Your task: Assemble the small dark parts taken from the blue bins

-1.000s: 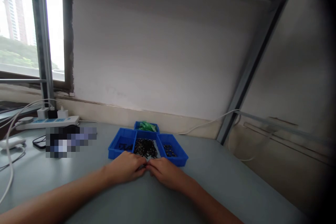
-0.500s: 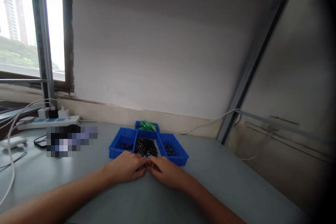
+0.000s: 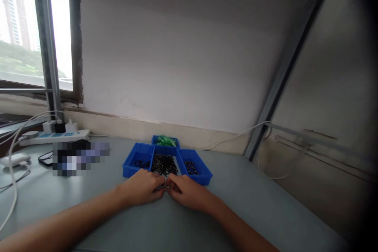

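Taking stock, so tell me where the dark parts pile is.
In the head view, the dark pile lies below and left of centre, between the left blue bin and right blue bin, just beyond the left hand and right hand.

pinched piece: too small | pixelated item: blurred | forearms: cut off

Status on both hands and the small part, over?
Left hand and right hand nearly fingertip to fingertip, pinching small part between them. Part mostly hidden. Blue bins just beyond, not between hands.

the bins look like smooth plastic, the tabletop faintly glossy.
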Motion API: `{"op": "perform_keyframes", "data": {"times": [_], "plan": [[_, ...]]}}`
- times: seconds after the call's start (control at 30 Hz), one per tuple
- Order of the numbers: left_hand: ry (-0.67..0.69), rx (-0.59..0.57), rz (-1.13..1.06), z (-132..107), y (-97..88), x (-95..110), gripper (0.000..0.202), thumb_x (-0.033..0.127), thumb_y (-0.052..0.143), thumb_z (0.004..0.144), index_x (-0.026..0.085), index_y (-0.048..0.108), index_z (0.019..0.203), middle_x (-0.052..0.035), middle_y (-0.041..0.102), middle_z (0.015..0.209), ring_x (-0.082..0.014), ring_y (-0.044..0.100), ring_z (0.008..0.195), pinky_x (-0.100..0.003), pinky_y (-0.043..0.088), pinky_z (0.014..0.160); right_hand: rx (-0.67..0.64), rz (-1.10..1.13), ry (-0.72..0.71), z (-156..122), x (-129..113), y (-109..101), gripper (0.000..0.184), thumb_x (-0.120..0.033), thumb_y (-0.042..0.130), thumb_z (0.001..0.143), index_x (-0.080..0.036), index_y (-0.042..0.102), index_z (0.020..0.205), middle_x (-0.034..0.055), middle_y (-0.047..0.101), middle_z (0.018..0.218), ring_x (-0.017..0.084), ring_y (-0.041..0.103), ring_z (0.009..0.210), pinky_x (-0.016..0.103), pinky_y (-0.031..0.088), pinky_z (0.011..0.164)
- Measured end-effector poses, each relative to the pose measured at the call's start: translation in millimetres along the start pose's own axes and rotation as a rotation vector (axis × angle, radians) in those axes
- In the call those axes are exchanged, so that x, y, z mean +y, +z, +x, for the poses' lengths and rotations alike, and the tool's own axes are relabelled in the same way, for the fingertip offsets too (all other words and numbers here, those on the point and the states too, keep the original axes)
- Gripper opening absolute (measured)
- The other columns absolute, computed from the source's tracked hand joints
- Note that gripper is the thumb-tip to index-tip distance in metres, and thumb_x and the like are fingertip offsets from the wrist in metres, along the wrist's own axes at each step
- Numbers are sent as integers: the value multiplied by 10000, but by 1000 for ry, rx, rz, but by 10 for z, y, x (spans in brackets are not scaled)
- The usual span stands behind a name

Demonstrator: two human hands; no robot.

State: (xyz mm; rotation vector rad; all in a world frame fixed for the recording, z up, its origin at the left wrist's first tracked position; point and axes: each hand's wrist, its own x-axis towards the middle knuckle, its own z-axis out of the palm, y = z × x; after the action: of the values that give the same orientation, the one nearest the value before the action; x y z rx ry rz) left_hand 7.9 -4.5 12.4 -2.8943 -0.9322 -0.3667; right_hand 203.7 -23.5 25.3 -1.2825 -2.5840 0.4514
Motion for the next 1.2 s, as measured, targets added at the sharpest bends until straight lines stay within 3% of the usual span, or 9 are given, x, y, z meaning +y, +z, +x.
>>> {"op": "perform_keyframes", "data": {"times": [1.2], "plan": [[-3,1,11,-9,-21,17,98,220,497,839,180,582,814,-16,652,767,-184,633,690,-233,440,577,5,-25,-10,-3,29,3,72,-188,453,832,-185,512,872,12,590,756,132,516,683,211,313,576]]}}
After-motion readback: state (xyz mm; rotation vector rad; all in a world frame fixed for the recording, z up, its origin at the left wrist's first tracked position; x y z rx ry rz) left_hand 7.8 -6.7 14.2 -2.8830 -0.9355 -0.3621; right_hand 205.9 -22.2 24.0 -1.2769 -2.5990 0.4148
